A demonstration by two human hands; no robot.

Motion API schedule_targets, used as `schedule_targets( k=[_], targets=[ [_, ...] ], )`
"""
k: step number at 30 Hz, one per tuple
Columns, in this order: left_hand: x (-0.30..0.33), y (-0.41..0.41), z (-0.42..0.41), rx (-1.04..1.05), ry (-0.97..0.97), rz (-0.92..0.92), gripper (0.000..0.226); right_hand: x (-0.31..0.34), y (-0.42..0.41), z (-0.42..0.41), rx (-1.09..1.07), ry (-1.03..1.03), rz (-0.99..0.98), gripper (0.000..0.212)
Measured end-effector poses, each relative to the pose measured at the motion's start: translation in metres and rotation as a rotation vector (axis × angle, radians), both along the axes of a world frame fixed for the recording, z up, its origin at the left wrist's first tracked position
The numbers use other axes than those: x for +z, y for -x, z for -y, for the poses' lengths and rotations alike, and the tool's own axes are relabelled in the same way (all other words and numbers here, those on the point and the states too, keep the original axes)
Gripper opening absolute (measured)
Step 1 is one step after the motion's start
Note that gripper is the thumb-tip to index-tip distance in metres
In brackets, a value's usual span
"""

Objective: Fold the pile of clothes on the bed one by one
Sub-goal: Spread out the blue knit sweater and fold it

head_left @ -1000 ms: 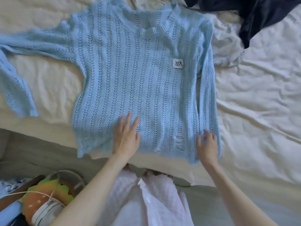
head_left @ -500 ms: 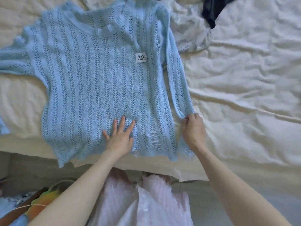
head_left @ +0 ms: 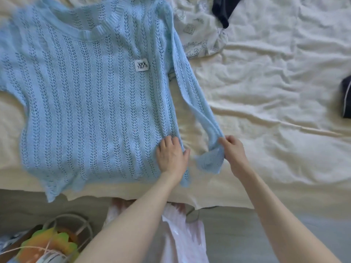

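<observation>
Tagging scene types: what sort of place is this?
Likely a bedroom: a bed with a rumpled cream sheet, a light blue open-knit sweater spread on it, and more garments, one dark navy, lying nearby.

A home bedroom; a bed (head_left: 266,92) with a rumpled cream sheet (clothes strewn on it); a cluttered box (head_left: 11,247) on the floor.

The right hand (head_left: 232,152) now pulls the sleeve cuff (head_left: 210,160) away from the blue sweater (head_left: 91,103) toward lower right, while the left hand (head_left: 171,156) shifts from mid-hem to its right edge.
</observation>
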State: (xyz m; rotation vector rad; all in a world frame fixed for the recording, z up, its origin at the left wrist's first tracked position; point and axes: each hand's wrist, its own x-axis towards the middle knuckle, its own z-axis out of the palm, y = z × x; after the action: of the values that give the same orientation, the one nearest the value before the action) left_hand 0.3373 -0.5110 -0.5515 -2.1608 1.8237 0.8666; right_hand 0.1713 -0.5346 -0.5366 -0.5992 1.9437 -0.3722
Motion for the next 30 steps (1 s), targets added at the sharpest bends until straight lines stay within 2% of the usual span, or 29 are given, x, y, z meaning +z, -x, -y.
schedule_targets(
  k=[2,5,8,9,11,13,15,17,19,21,24,26,28,30],
  targets=[
    [-0.001,0.008,0.011,0.069,-0.041,0.072,0.053,0.008,0.013,0.004,-0.114,0.044,0.008,0.016],
    [-0.003,0.008,0.021,0.138,-0.032,0.044,0.033,0.021,0.027,0.013,-0.106,0.109,-0.053,0.019],
    [0.003,-0.002,0.020,0.468,0.071,-0.348,0.008,0.031,0.034,0.025,-0.136,0.182,0.025,0.023],
    [0.008,-0.003,0.017,0.535,0.111,-0.465,0.007,0.036,0.035,0.028,-0.186,0.188,0.082,0.025],
    [0.014,-0.002,0.010,0.488,0.131,-0.557,0.008,0.044,0.036,0.034,-0.326,0.202,0.208,0.026],
    [0.013,0.003,0.005,0.352,-0.010,-0.591,0.007,0.052,0.035,0.038,-0.427,0.235,0.294,0.017],
    [0.014,0.004,0.013,0.294,-0.159,-0.579,0.022,0.061,0.029,0.037,-0.438,0.265,0.329,0.013],
    [0.023,-0.002,0.031,0.493,-0.240,-0.710,0.032,0.069,0.014,0.032,-0.356,0.314,0.303,0.013],
    [0.037,-0.015,0.052,0.748,-0.393,-1.018,0.039,0.076,-0.012,0.022,-0.163,0.358,0.299,0.019],
    [0.051,-0.031,0.065,0.730,-0.472,-1.140,0.040,0.077,-0.041,0.011,0.096,0.322,0.344,0.027],
    [0.064,-0.053,0.074,0.657,-0.289,-1.015,0.018,0.069,-0.073,0.003,0.330,0.152,0.407,0.026],
    [0.072,-0.076,0.073,0.674,-0.155,-0.955,0.008,0.064,-0.083,0.007,0.320,0.066,0.407,0.016],
    [0.081,-0.108,0.067,0.683,-0.086,-1.022,0.005,0.058,-0.092,0.015,0.239,0.032,0.429,0.011],
    [0.088,-0.144,0.054,0.727,-0.041,-1.054,0.006,0.053,-0.104,0.027,0.228,0.029,0.403,0.014]
  ],
)
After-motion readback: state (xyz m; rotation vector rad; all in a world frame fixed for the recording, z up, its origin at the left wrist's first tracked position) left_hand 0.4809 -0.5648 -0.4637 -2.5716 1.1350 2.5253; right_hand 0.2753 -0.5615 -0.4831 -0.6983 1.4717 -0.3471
